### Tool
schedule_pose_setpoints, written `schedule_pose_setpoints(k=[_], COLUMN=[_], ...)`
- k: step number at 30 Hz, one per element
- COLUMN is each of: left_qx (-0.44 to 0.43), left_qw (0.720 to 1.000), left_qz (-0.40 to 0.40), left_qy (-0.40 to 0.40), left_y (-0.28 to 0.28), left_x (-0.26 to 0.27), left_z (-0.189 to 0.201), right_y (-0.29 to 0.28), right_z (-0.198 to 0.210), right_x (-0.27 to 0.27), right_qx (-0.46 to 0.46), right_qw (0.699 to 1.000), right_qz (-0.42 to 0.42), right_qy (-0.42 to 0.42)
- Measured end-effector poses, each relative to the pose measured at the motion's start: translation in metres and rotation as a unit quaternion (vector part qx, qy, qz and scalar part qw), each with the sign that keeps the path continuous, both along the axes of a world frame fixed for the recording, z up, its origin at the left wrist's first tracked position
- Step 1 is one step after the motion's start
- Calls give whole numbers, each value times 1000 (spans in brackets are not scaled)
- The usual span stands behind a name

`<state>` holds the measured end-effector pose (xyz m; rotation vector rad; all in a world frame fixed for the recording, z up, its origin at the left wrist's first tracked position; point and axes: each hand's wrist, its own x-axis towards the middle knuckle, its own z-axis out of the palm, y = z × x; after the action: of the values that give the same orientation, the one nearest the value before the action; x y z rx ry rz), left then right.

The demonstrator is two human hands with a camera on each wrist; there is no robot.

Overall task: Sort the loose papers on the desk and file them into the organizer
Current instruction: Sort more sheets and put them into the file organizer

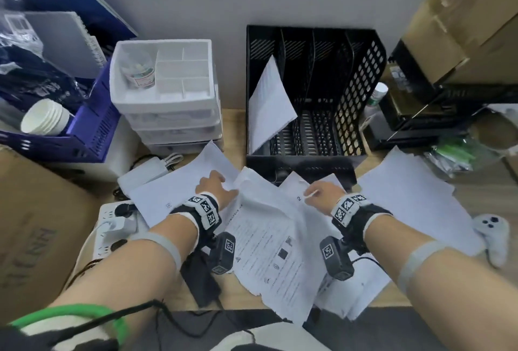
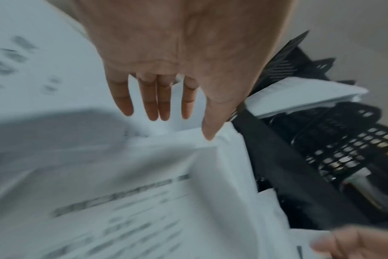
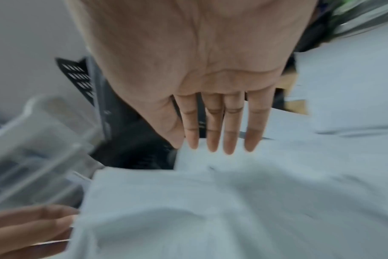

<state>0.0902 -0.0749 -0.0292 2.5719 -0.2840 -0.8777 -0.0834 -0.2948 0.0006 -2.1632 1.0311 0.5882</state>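
At the near edge of the wooden desk lies a loose heap of white printed paper sheets, fanned and overlapping, the top ones crumpled and lifted, with blocks of small black text and a few dark square pictures. The heap spreads from the near edge toward the middle of the desk. More plain white sheets lie to either side of it: one toward the left, partly over a white power strip, and a wide one toward the right edge, touching a white game controller.

The left hand rests over the far left part of the heap, fingers straight and slightly spread, tips on the paper; it grasps nothing. The right hand is at the heap's far right corner, fingers straight and close together, tips touching a sheet's edge. Whether the thumb pinches that sheet cannot be told.

Just beyond both hands, against the back wall, stands a black perforated plastic file organizer with upright dividers. Its leftmost slot holds a tilted bundle of white sheets leaning on the left wall. Left of it stands a white plastic drawer unit with a divided top tray.
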Motion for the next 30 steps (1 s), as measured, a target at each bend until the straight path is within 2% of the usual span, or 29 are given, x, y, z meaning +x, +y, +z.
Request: schedule_pose_setpoints(k=[3,6,9,13,15,17,20,23,25,28,30], left_qx=[15,24,-21,-96,-144,-184,-234,-281,-319,-400,-452], left_qw=[998,996,997,993,987,979,962,943,934,915,888], left_qz=[9,-25,-25,-55,-73,-90,-138,-179,-150,-25,50], left_qy=[57,77,74,49,20,-9,-18,-29,-52,-48,70], left_y=[22,34,43,49,47,41,31,17,10,6,6], left_x=[-13,-28,-41,-63,-72,-77,-78,-76,-75,-75,-80], left_z=[-16,-23,-24,-3,17,40,75,111,132,152,155], right_y=[13,30,32,27,24,18,12,5,-1,-12,-21], right_z=[-35,-54,-66,-61,-46,-23,18,52,71,85,90], right_x=[-51,-82,-92,-101,-102,-96,-80,-68,-70,-79,-87], right_qx=[-63,-65,-24,16,-35,-77,41,116,137,161,164], right_qw=[990,984,989,991,994,995,979,957,943,915,902], right_qz=[2,-46,-107,-118,-99,-44,10,33,20,-25,-66], right_qy=[128,156,103,57,37,-45,-199,-265,-302,-368,-394])
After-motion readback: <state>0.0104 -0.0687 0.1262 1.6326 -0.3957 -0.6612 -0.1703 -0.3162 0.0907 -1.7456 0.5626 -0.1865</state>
